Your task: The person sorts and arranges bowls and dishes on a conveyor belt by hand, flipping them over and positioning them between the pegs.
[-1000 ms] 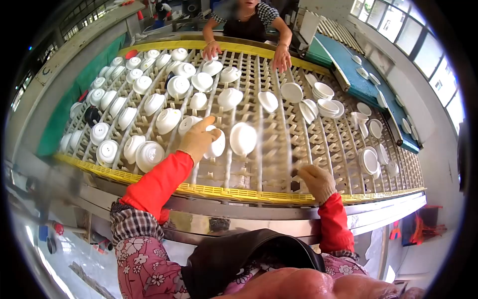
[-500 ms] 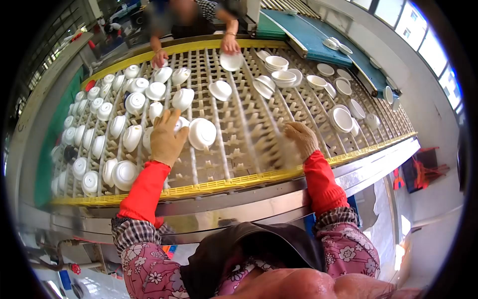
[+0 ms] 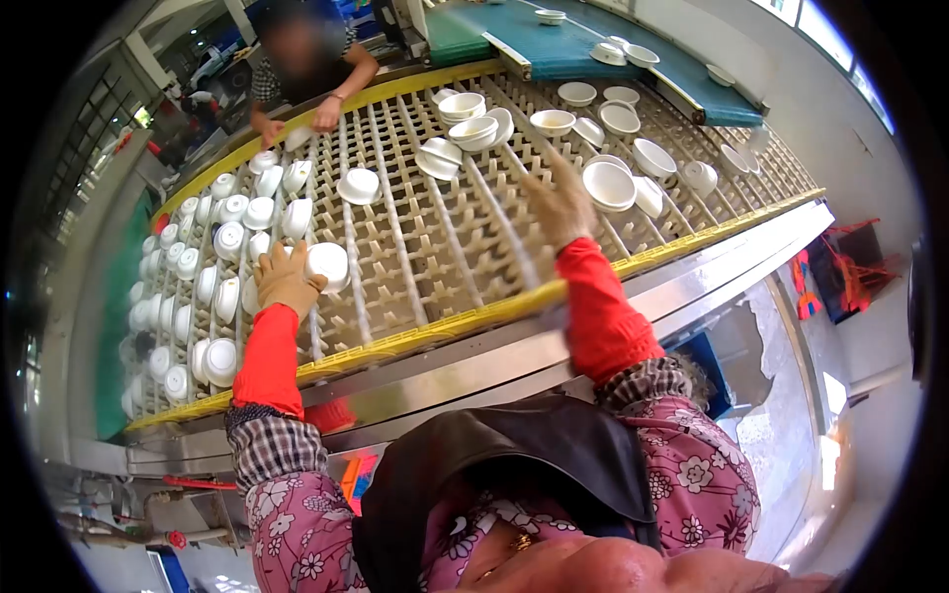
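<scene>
My left hand (image 3: 288,281), in a tan glove, lies with fingers apart over the white bowls at the belt's left. Its thumb is beside an overturned white bowl (image 3: 328,267); the palm partly hides another bowl. My right hand (image 3: 561,206), also gloved, is blurred by motion above the pegged conveyor belt (image 3: 445,267), with its fingers stretched forward. No object shows in it. Close to its right sit a large upright white bowl (image 3: 609,186) and a tilted bowl (image 3: 648,197). Beyond its fingertips is another upright bowl (image 3: 552,123).
Several overturned bowls (image 3: 220,362) crowd the belt's left side. Across the belt, a co-worker's hands (image 3: 326,115) are near a bowl (image 3: 298,137). Loose bowls lie on the right and on a green belt (image 3: 583,49) behind. A yellow edge strip (image 3: 445,331) runs along my side.
The view has turned, and the bowls appear farther left. My right hand has gone from curled to outstretched, reaching farther across the belt. My left hand stays beside the same overturned bowl.
</scene>
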{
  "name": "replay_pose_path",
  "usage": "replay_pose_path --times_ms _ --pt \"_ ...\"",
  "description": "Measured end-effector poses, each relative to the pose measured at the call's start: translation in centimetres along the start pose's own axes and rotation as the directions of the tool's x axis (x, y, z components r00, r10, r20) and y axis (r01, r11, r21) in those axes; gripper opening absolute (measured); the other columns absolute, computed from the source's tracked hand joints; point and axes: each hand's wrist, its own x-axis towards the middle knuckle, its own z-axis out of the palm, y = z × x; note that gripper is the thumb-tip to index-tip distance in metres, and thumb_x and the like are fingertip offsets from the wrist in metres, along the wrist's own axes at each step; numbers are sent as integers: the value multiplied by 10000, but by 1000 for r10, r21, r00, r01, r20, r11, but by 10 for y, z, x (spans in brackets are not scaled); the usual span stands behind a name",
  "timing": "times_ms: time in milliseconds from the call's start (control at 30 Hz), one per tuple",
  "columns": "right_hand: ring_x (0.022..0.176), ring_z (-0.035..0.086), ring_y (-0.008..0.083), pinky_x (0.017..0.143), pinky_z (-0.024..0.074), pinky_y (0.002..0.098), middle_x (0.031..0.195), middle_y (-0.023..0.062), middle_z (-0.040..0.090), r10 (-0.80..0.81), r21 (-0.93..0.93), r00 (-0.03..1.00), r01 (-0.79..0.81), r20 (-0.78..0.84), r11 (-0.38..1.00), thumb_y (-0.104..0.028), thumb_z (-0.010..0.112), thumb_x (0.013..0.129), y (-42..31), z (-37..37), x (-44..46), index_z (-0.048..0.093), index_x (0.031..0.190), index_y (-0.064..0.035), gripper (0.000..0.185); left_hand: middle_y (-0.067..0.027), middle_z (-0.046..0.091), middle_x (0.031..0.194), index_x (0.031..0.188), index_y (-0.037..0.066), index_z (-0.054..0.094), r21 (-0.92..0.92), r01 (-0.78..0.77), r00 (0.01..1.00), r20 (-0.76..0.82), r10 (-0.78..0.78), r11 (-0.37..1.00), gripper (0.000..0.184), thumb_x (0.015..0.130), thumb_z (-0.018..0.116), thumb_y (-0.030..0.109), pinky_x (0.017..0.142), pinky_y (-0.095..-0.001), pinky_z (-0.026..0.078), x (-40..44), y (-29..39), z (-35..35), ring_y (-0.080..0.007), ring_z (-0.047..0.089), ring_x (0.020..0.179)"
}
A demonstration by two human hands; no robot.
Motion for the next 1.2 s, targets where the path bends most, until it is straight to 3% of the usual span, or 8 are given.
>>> replay_pose_path --times_ms 167,333,500,600,800,967,1067,1200 --pt "1409 676 409 1203 525 487 1539 249 704 -80 -170 949 29 -304 985 -305 875 988 140 -58 99 657 1540 8 671 -234 369 1847 1788 239 439 -15 234 962 148 -229 972 915 1003 810 529 1400 -597 270 -11 31 -21 -495 325 1695" --pt "1261 720 340 1073 565 455 1351 163 791 -62 -92 998 63 22 994 -230 787 1043 262 -39 147 746 1439 -73 429 -281 339 1869 1782 127 468 -114 367 929 87 -359 923 878 1046 758 510 1420 -574 263 -42 74 -26 -494 288 1736" --pt "1440 667 320 1201 527 409 1545 215 718 28 214 948 -100 316 972 -386 757 1078 238 -15 146 683 1547 14 621 -270 493 1728 1701 39 540 -304 95 992 -53 -117 948 805 1031 768 422 1351 -551 394 -37 126 -14 -488 441 1620" --pt "1206 734 215 1068 579 350 1286 114 780 -728 -128 635 770 261 625 -188 740 1092 206 -7 138 783 1414 -29 362 -214 478 1693 1652 51 584 -403 -271 961 -172 219 874 784 1006 815 432 1356 -545 402 -42 184 -61 -421 469 1584" --pt "1106 718 179 974 578 323 1215 83 761 -276 355 905 153 325 922 -162 733 1087 101 21 77 771 1449 -14 392 -250 591 1572 1575 84 632 -253 -767 631 -471 617 590 823 898 916 457 1330 -591 397 -43 229 -49 -448 530 1528" --pt "1212 751 201 1041 595 339 1314 119 803 -403 500 720 90 565 861 -189 751 1101 -3 8 50 796 1428 -26 368 -227 644 1487 1509 111 688 -284 -752 645 -503 575 595 764 865 933 442 1342 -597 371 -40 232 -42 -430 552 1496" --pt "1238 757 188 1042 584 327 1295 127 823 -162 474 584 -431 795 768 -195 769 1095 -73 -6 47 819 1400 -28 352 -202 670 1426 1437 164 751 -318 -724 688 -387 614 611 654 866 914 438 1315 -591 385 -39 241 -44 -422 569 1461" --pt "1166 801 295 1030 598 421 1290 175 834 -358 426 843 174 402 888 -368 799 1063 -34 92 124 811 1385 -17 476 -182 680 1385 1353 212 800 -356 -688 725 -328 605 632 539 867 894 427 1276 -572 407 -35 244 -35 -404 584 1429"
